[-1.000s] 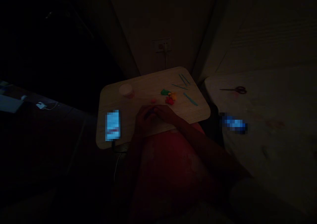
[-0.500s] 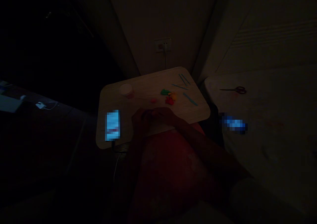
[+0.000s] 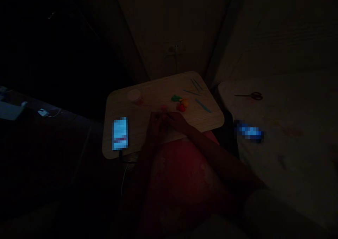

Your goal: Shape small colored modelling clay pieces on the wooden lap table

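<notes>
Pink lump [image 3: 164,107] lies on the desk [image 3: 153,89], just beyond the left hand [image 3: 156,123] and right hand [image 3: 177,121], which meet, fingers bent; darkness hides whether either grips anything.

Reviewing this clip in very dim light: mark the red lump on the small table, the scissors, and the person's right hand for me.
Red lump [image 3: 181,107]: head view, middle of its visible surface.
Scissors [image 3: 250,95]: head view, where blades meet handles.
Right hand [image 3: 177,120]: head view, back of the hand.
</notes>
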Available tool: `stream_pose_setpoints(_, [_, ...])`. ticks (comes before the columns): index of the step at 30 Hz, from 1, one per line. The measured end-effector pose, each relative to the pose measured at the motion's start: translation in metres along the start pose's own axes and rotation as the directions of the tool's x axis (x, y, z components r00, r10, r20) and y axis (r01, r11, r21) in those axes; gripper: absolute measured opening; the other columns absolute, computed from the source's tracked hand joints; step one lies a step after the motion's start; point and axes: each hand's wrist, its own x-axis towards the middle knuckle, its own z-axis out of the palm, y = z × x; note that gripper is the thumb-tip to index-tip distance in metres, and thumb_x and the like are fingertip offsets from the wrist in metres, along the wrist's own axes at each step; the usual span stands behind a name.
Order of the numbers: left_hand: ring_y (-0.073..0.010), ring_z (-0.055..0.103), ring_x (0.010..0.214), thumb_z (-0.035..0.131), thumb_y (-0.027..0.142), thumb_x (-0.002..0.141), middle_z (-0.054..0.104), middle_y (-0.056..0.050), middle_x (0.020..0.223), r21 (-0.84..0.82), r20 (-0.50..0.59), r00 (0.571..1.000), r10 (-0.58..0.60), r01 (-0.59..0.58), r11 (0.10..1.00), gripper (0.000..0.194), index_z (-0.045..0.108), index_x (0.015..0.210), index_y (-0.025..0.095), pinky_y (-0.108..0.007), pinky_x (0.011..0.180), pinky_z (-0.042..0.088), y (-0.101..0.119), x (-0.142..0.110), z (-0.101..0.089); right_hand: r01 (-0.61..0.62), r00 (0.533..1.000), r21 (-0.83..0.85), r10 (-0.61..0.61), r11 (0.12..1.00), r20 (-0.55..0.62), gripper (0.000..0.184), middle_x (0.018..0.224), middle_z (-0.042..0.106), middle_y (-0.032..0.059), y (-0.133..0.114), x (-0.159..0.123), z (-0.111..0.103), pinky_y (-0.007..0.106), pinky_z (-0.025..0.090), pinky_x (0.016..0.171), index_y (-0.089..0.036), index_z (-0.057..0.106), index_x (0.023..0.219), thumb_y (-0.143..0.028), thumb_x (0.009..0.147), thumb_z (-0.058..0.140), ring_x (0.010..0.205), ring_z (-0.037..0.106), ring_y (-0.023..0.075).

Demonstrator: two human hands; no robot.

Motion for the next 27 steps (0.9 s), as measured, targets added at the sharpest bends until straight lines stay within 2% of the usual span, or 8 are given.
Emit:
stream_pose_setpoints(7, [-0.0273, 0.055, 0.120, 0.049, 0.035, 0.106, 0.049, -0.013, 0.132, -0.119, 0.035, 0.999, -0.006, 0.011, 0.993, 0.057, 0.041, 0.162, 0.030, -0.052, 0.113, 0.048, 0.000, -0.001, 0.000, 0.010, 1.000, -0.010, -0.010, 1.000, 0.000, 0.048, 0.092, 0.075, 0.0068, 0.002, -0.001, 0.000, 0.027, 0.037, 0.070, -0.014, 0.076, 0.102, -0.055, 0.103, 0.052, 0.081, 0.063, 0.0168])
stream_pose_setpoints(11, [-0.0277, 0.055, 0.120, 0.052, 0.036, 0.104, 0.049, -0.014, 0.131, -0.133, 0.046, 0.999, -0.013, 0.019, 0.991, 0.060, 0.040, 0.163, 0.030, -0.053, 0.113, 0.047, 0.001, -0.001, 0.000, -0.013, 1.000, -0.022, 0.013, 1.000, 0.028, 0.050, 0.089, 0.074, 0.0061, 0.001, 0.000, -0.002, 0.027, 0.035, 0.068, -0.013, 0.076, 0.101, -0.060, 0.099, 0.057, 0.079, 0.061, 0.0168])
stream_pose_setpoints(14, [-0.0270, 0.058, 0.117, 0.058, 0.037, 0.102, 0.052, -0.013, 0.127, -0.168, 0.032, 0.999, -0.031, 0.036, 0.985, 0.060, 0.044, 0.160, 0.030, -0.050, 0.109, 0.050, 0.001, 0.001, 0.000, -0.007, 0.999, -0.001, 0.007, 1.000, 0.034, 0.046, 0.089, 0.073, 0.0056, -0.001, 0.001, -0.003, 0.026, 0.036, 0.069, -0.014, 0.075, 0.099, -0.055, 0.101, 0.055, 0.078, 0.061, 0.0164])
stream_pose_setpoints(19, [-0.0247, 0.063, 0.106, 0.064, 0.044, 0.099, 0.063, -0.011, 0.121, -0.247, -0.043, 0.994, -0.098, 0.084, 0.965, 0.061, 0.050, 0.156, 0.030, -0.043, 0.099, 0.054, -0.005, 0.003, -0.005, 0.043, 0.997, 0.088, -0.048, 0.995, 0.054, 0.042, 0.085, 0.071, 0.0041, 0.001, -0.001, -0.005, 0.026, 0.037, 0.071, -0.014, 0.072, 0.093, -0.048, 0.104, 0.050, 0.077, 0.058, 0.0149])
stream_pose_setpoints(22, [-0.0268, 0.065, 0.113, 0.063, 0.052, 0.098, 0.067, -0.012, 0.129, -0.319, -0.030, 0.994, -0.108, 0.093, 0.943, 0.059, 0.056, 0.152, 0.028, -0.043, 0.102, 0.054, -0.009, 0.003, -0.008, 0.045, 0.995, 0.196, -0.061, 0.980, 0.073, 0.041, 0.082, 0.068, 0.0033, 0.004, -0.002, -0.008, 0.026, 0.039, 0.070, -0.014, 0.071, 0.093, -0.048, 0.103, 0.050, 0.074, 0.055, 0.0147])
stream_pose_setpoints(27, [-0.0296, 0.065, 0.128, 0.059, 0.056, 0.100, 0.069, -0.013, 0.139, -0.420, 0.021, 0.991, -0.134, 0.131, 0.898, 0.054, 0.066, 0.143, 0.024, -0.047, 0.113, 0.050, -0.009, 0.003, -0.007, -0.023, 0.997, 0.390, -0.008, 0.920, 0.079, 0.047, 0.075, 0.062, 0.0024, 0.008, -0.002, -0.012, 0.027, 0.041, 0.066, -0.014, 0.068, 0.091, -0.053, 0.103, 0.045, 0.069, 0.051, 0.0146])
